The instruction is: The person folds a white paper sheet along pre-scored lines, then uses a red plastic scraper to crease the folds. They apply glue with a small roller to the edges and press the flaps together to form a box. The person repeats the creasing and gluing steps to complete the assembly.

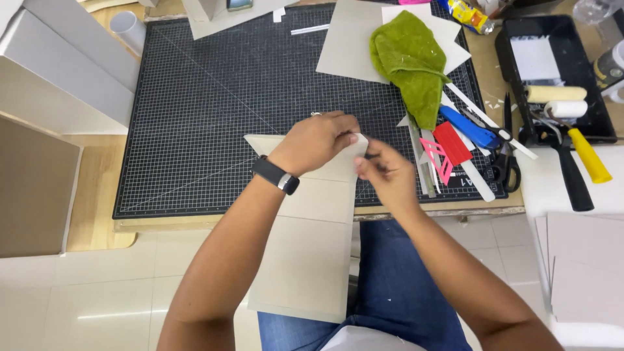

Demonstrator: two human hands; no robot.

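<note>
A long grey cardboard piece [305, 247] reaches from my lap up onto the black gridded cutting mat [214, 97]. My left hand [315, 140], with a black wristband, presses on its far end. My right hand [383, 172] pinches a small white strip [361, 141] at the board's right edge, just beside the left fingers. Both hands meet at that corner. What lies under the left palm is hidden.
A green cloth [413, 62] lies on grey sheets at the back right. Beside it are a blue cutter [468, 127], red plastic pieces [448, 146], a ruler, scissors [504, 162]. A black tray [552, 71] holds paint rollers. Grey boxes [58, 65] stand left; grey sheets [585, 260] right.
</note>
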